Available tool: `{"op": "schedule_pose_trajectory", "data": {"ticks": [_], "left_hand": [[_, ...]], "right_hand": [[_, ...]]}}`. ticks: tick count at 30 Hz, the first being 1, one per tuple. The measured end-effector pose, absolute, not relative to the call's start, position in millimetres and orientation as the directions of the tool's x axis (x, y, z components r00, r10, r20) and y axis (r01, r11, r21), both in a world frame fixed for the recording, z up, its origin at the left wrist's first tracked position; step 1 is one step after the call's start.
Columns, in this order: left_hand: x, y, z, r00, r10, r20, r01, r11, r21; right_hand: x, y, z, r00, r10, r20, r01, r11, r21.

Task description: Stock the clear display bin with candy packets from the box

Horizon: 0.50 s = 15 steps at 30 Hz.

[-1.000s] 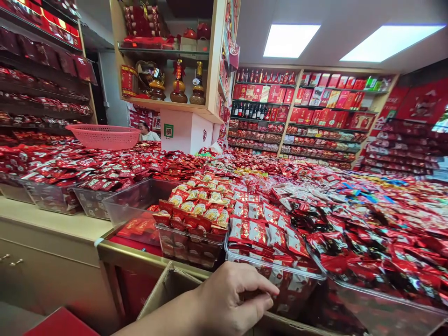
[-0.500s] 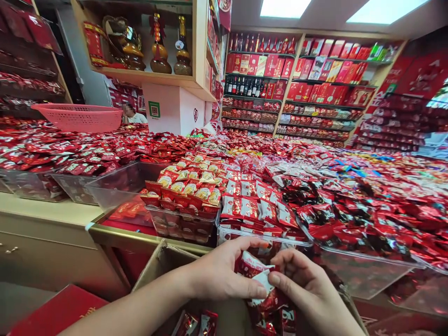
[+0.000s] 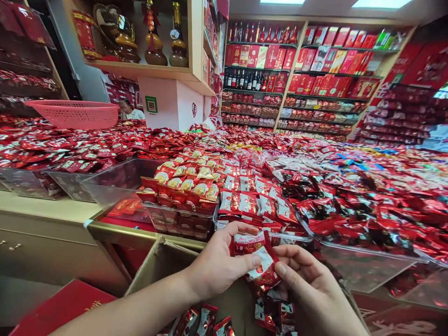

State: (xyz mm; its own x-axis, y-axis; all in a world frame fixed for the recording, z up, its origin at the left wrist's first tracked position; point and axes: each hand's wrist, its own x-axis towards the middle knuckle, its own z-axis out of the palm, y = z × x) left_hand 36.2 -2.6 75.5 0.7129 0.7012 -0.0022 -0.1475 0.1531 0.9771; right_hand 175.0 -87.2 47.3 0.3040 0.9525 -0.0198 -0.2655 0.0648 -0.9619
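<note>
Above an open cardboard box, my left hand grips red-and-white snack packets between thumb and fingers. My right hand pinches the right edge of the same packets. At least two packets overlap there; how many exactly I cannot tell. Inside the box lie several loose red packets, and more packets sit below my right hand. Just beyond my hands stands a clear bin of red-and-white packets in neat rows. To its left is a bin of red-and-yellow packets.
Clear bins heaped with red packets spread right and back. A pink plastic basket rests on the heap at left, near a person. A red box is at lower left; shelves of bottles and boxes line the back.
Both hands have risen slightly, and the held packets now face me more fully. More loose packets show in the box. The view has tilted down a little.
</note>
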Motion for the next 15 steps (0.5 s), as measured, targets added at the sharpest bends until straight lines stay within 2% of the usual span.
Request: {"op": "schedule_pose_trajectory", "data": {"ticks": [4, 10, 15], "left_hand": [[36.8, -5.4, 75.8, 0.708, 0.706, 0.030, -0.183, 0.142, 0.973], [36.1, -8.7, 76.6, 0.829, 0.559, 0.017, -0.156, 0.203, 0.967], [34.4, -14.8, 73.0, 0.771, 0.624, 0.128, -0.215, 0.066, 0.974]], "right_hand": [[170.7, -88.3, 46.4, 0.290, 0.956, -0.044, -0.300, 0.047, -0.953], [173.9, -88.9, 44.0, 0.333, 0.942, -0.038, -0.355, 0.088, -0.931], [166.3, -88.9, 47.5, 0.322, 0.946, 0.032, -0.380, 0.160, -0.911]]}}
